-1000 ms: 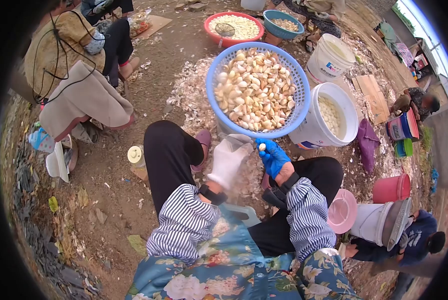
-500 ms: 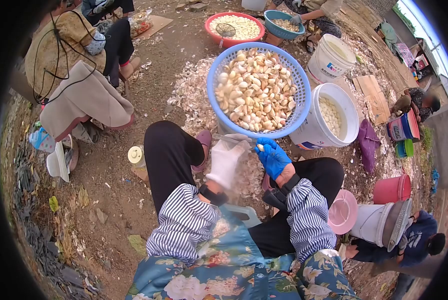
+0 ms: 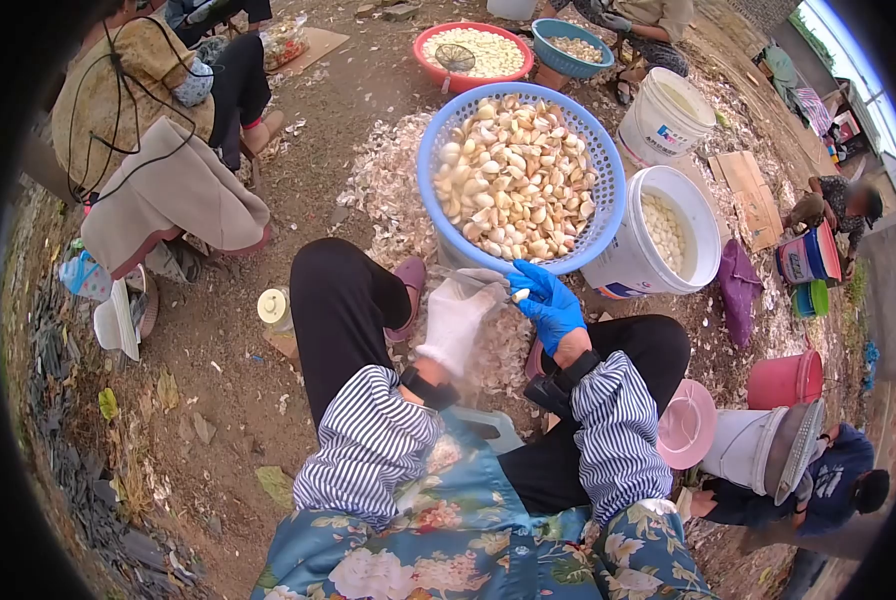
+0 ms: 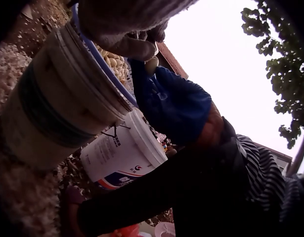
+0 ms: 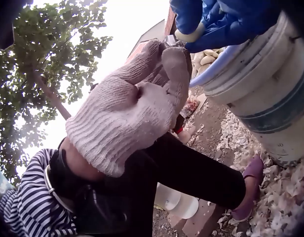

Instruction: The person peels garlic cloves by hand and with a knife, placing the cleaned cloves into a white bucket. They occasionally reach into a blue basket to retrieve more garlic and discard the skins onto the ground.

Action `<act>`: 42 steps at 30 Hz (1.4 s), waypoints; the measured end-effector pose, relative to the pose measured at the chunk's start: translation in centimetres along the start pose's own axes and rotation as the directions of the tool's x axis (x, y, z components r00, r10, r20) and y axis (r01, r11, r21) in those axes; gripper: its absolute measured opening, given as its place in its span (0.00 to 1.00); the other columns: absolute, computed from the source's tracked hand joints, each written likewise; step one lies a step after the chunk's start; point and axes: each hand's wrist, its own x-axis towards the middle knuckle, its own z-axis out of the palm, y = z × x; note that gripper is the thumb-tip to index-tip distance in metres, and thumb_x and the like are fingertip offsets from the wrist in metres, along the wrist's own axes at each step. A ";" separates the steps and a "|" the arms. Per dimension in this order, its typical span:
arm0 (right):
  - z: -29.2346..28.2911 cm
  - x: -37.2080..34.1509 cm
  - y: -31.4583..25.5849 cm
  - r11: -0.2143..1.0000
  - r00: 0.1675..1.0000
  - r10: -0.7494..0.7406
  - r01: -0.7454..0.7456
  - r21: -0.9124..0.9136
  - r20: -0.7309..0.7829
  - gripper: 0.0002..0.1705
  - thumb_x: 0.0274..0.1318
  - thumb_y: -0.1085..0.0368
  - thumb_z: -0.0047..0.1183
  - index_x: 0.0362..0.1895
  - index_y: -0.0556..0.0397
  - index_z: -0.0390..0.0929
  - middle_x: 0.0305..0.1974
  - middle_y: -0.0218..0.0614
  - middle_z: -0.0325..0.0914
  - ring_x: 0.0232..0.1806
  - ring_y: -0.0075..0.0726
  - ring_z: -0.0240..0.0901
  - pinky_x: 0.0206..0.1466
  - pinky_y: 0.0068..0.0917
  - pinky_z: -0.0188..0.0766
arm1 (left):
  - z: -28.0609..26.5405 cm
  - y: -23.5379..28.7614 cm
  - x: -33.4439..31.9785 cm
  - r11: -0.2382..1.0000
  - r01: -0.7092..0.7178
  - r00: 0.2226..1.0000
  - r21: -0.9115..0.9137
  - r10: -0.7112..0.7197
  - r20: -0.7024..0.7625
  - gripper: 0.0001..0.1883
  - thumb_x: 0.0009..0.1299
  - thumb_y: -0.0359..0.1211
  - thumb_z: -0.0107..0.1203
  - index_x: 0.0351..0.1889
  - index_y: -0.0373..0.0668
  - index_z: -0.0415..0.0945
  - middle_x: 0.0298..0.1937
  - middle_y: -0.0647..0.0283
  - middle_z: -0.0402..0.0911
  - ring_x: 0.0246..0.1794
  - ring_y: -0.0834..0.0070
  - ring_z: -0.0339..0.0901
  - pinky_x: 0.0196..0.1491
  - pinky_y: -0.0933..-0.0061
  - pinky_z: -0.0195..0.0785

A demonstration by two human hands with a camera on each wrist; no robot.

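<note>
Head view, from the left: a beige cloth (image 3: 173, 195) hangs over a seat, and a small jar with a cream lid (image 3: 273, 308) stands on the ground near the wearer's left knee. Next comes the left forearm in its striped sleeve (image 3: 368, 440), slanting up toward the centre, with a dark band (image 3: 428, 388) at the wrist. The left hand (image 3: 458, 318), in a white knitted glove, lies ahead of that band with its fingers curled and turned to the right. In the right wrist view they pinch a small shiny piece (image 5: 170, 40), just beside a pale garlic clove (image 5: 191, 34).

That clove sits between the two hands, below the near rim of the blue perforated basket (image 3: 609, 170), which is heaped with cloves. The right hand (image 3: 553, 308), in a blue glove, grips it between thumb and fingers, pointing up and left. Its forearm slopes down to the lower right, in a second striped sleeve (image 3: 623, 430).

Farther right, a white bucket (image 3: 618, 268) of pale cloves stands beside the basket, and a pink hat (image 3: 686, 425) lies near the right knee.
</note>
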 end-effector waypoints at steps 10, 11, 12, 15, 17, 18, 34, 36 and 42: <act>-0.1 -0.2 -0.1 0.995 1.000 -0.028 0.028 -0.093 -0.001 0.37 0.45 0.81 0.58 0.63 0.59 0.65 0.52 0.40 0.75 0.52 0.29 0.72 0.59 0.23 0.67 | 0.8 1.2 -0.5 1.000 0.016 1.000 0.005 -0.017 0.001 0.07 0.66 0.22 0.54 0.41 0.33 0.76 0.36 0.62 0.82 0.35 0.78 0.78 0.40 0.78 0.71; -0.2 -0.2 -0.1 0.992 0.999 -0.040 0.041 -0.120 0.012 0.37 0.44 0.82 0.57 0.63 0.58 0.65 0.52 0.40 0.75 0.52 0.29 0.73 0.58 0.23 0.67 | 0.8 1.1 -0.5 0.999 -0.020 1.000 0.045 0.020 0.009 0.07 0.66 0.23 0.55 0.41 0.33 0.76 0.36 0.61 0.82 0.34 0.78 0.78 0.39 0.78 0.72; 0.1 -0.4 -0.4 0.989 1.000 -0.028 0.030 -0.144 0.013 0.37 0.44 0.82 0.57 0.63 0.58 0.65 0.52 0.39 0.76 0.51 0.29 0.73 0.57 0.22 0.68 | 0.6 0.8 -0.3 0.995 -0.057 0.998 0.085 0.055 0.018 0.07 0.66 0.24 0.55 0.42 0.33 0.76 0.36 0.61 0.82 0.34 0.78 0.78 0.38 0.78 0.72; 0.9 -0.9 -1.2 0.978 0.999 0.002 0.005 -0.209 0.033 0.38 0.44 0.83 0.55 0.63 0.55 0.66 0.52 0.39 0.76 0.51 0.29 0.73 0.54 0.22 0.69 | 0.1 0.2 -0.1 0.990 -0.031 0.999 0.135 0.033 -0.009 0.07 0.66 0.25 0.55 0.41 0.33 0.76 0.34 0.61 0.83 0.30 0.79 0.78 0.35 0.79 0.71; 1.0 -0.9 -1.3 0.970 0.997 0.019 -0.002 -0.244 0.069 0.37 0.46 0.84 0.53 0.64 0.52 0.66 0.52 0.39 0.76 0.52 0.30 0.73 0.51 0.23 0.72 | -0.3 -0.1 0.0 0.994 0.021 0.999 0.104 -0.016 -0.042 0.07 0.66 0.25 0.56 0.40 0.34 0.76 0.33 0.61 0.83 0.29 0.80 0.77 0.33 0.80 0.71; 1.1 -0.9 -1.2 0.971 0.999 0.012 0.001 -0.237 0.052 0.36 0.46 0.84 0.54 0.63 0.52 0.67 0.51 0.38 0.76 0.51 0.30 0.74 0.51 0.23 0.73 | -0.4 -0.1 0.0 0.997 0.044 0.998 0.069 -0.040 -0.054 0.07 0.66 0.26 0.56 0.40 0.34 0.76 0.33 0.62 0.83 0.29 0.81 0.77 0.33 0.81 0.70; 0.5 -0.8 -0.2 0.987 0.991 0.133 -0.132 -0.092 0.008 0.24 0.53 0.70 0.59 0.55 0.60 0.74 0.48 0.38 0.78 0.49 0.34 0.75 0.53 0.30 0.72 | 0.0 -0.4 0.0 0.997 0.016 0.998 0.079 -0.011 -0.062 0.06 0.67 0.27 0.55 0.40 0.36 0.77 0.32 0.62 0.82 0.26 0.82 0.76 0.29 0.81 0.69; 0.5 -0.9 -0.5 0.984 0.987 0.161 -0.160 -0.075 0.006 0.23 0.53 0.69 0.59 0.55 0.60 0.75 0.48 0.38 0.78 0.50 0.33 0.75 0.53 0.30 0.71 | -0.7 -0.6 0.4 0.998 0.048 0.990 0.051 -0.040 -0.138 0.06 0.67 0.27 0.54 0.40 0.36 0.76 0.32 0.63 0.82 0.25 0.81 0.76 0.28 0.81 0.69; 0.1 -0.8 -0.2 0.978 0.981 0.185 -0.178 -0.109 0.057 0.23 0.53 0.70 0.58 0.55 0.60 0.73 0.49 0.37 0.78 0.49 0.31 0.75 0.51 0.24 0.71 | -1.7 0.0 1.0 1.000 0.005 0.957 0.025 0.002 -0.291 0.05 0.67 0.25 0.54 0.40 0.39 0.75 0.31 0.66 0.79 0.26 0.81 0.76 0.26 0.81 0.69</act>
